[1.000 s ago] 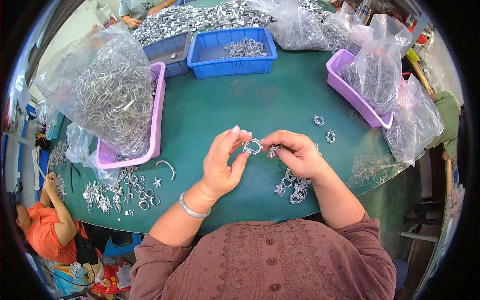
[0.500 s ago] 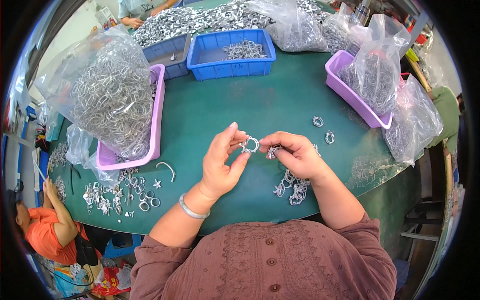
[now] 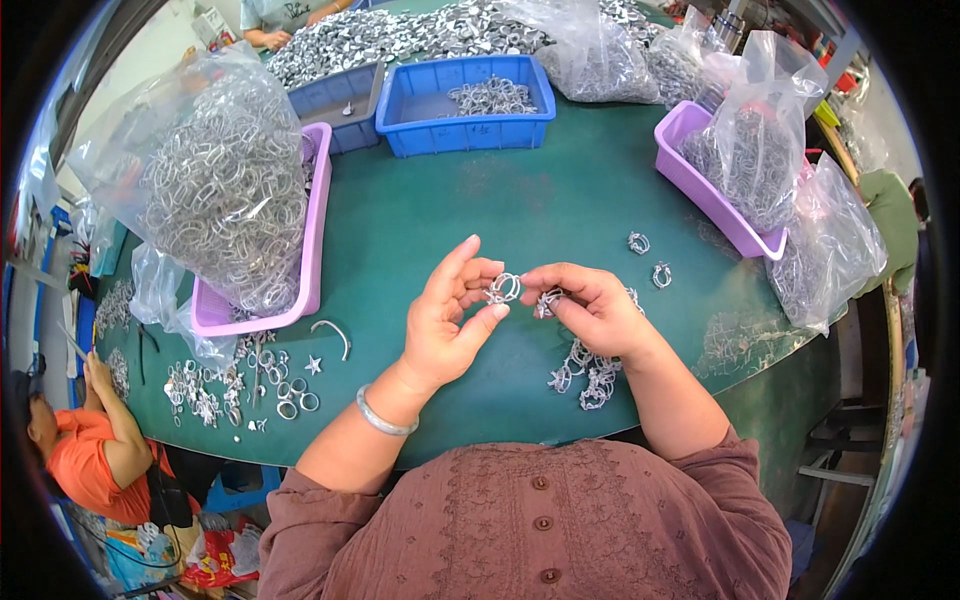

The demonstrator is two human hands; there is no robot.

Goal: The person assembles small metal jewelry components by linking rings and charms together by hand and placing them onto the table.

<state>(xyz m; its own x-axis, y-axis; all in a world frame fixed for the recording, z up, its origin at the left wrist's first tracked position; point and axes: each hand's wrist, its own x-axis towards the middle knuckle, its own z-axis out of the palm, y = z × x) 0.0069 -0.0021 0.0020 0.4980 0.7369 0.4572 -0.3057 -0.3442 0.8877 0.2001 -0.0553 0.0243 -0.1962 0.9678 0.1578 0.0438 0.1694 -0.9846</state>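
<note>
Above the table's near middle, my left hand (image 3: pixel 437 322) pinches a silver metal ring (image 3: pixel 506 288) between thumb and fingers, its index finger raised. My right hand (image 3: pixel 604 312) is just to the right, its fingers closed on another small silver ring (image 3: pixel 547 303), partly hidden by the fingertips. Below my right wrist lies a small heap of silver rings (image 3: pixel 598 382), partly covered by the arm. Two single silver rings, one farther off (image 3: pixel 638 243) and one nearer (image 3: pixel 661 276), rest on the green table beyond my right hand.
At left, a purple basket (image 3: pixel 318 225) holds a bulging bag of rings; loose rings and a star (image 3: pixel 314 365) lie nearer. A blue bin (image 3: pixel 470 140) stands at the back, another purple basket (image 3: pixel 700 199) at right. A co-worker in orange (image 3: pixel 100 470) sits left.
The ring in my left hand has turned slightly, and the left index finger has lifted. My right hand stays almost in place.
</note>
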